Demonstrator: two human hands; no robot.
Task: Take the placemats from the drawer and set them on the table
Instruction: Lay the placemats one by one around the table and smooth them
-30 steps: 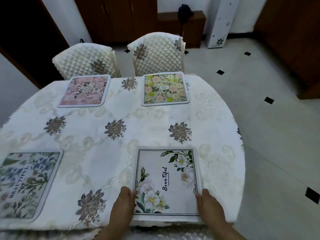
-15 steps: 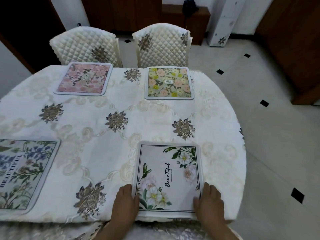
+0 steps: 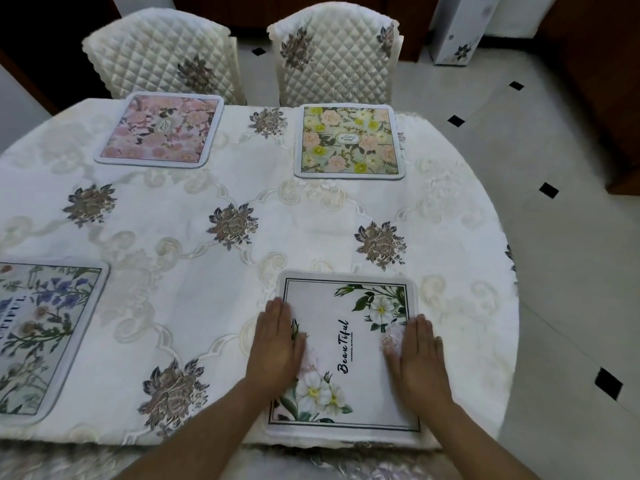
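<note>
A white placemat with white flowers and the word "Beautiful" (image 3: 346, 344) lies flat at the near right edge of the table (image 3: 214, 271). My left hand (image 3: 277, 344) rests flat on its left edge, fingers together and extended. My right hand (image 3: 415, 358) lies flat on its right edge the same way. A blue-flowered placemat (image 3: 41, 334) sits at the near left, partly cut off by the frame. At the far side lie a pink floral placemat (image 3: 159, 129) and a yellow-and-pink floral placemat (image 3: 349, 142).
The table wears a white embroidered cloth with brown flower motifs. Two quilted cream chairs (image 3: 166, 53) (image 3: 336, 46) stand behind the far edge. Tiled floor (image 3: 554, 237) with small black diamonds lies to the right; dark wooden cabinets line the back.
Both hands have slid forward from the mat's near corners onto its left and right edges, palms flat. The camera has tilted down and closer to the table.
</note>
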